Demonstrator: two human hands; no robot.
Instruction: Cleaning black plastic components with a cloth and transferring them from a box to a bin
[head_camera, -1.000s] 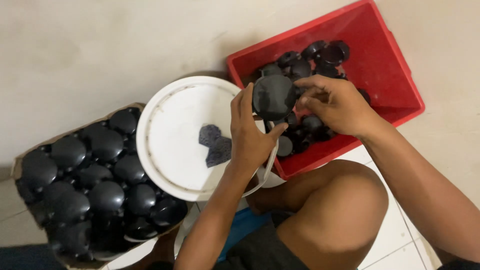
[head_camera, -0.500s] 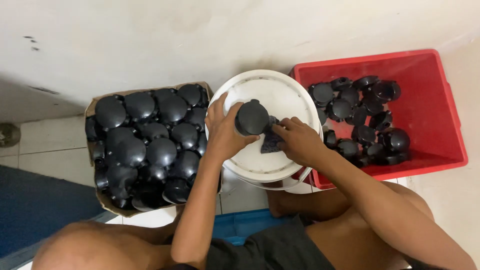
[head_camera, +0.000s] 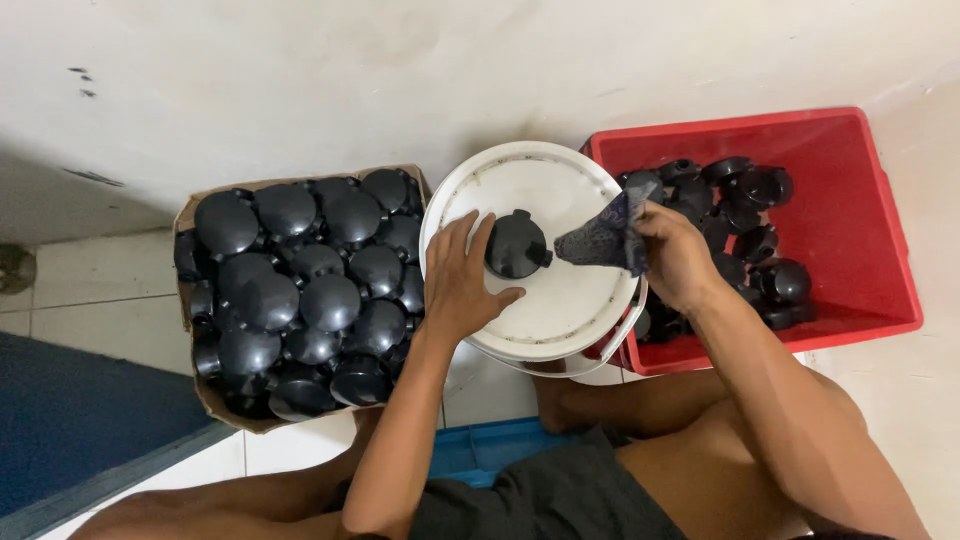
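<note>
A round black plastic part (head_camera: 517, 245) lies on the white bucket lid (head_camera: 540, 180). My left hand (head_camera: 458, 280) rests on the lid beside it, thumb and fingers curved around its left side and touching it. Just right of the part, my right hand (head_camera: 672, 255) holds a dark grey piece of cloth (head_camera: 603, 235) lifted above the lid's right edge. The red crate (head_camera: 850, 200) at the right holds several small black parts (head_camera: 745, 215). The cardboard box (head_camera: 200, 385) at the left is packed with several black domed parts (head_camera: 300, 275).
A pale wall runs along the top. White floor tiles and a dark blue mat (head_camera: 80, 420) lie at the lower left. My bare knees and dark shorts fill the bottom, with a blue object (head_camera: 485, 450) under them.
The black part has gone from the air near the red crate down onto the white lid. My right hand picked the grey cloth up off the lid. The camera view shifted left.
</note>
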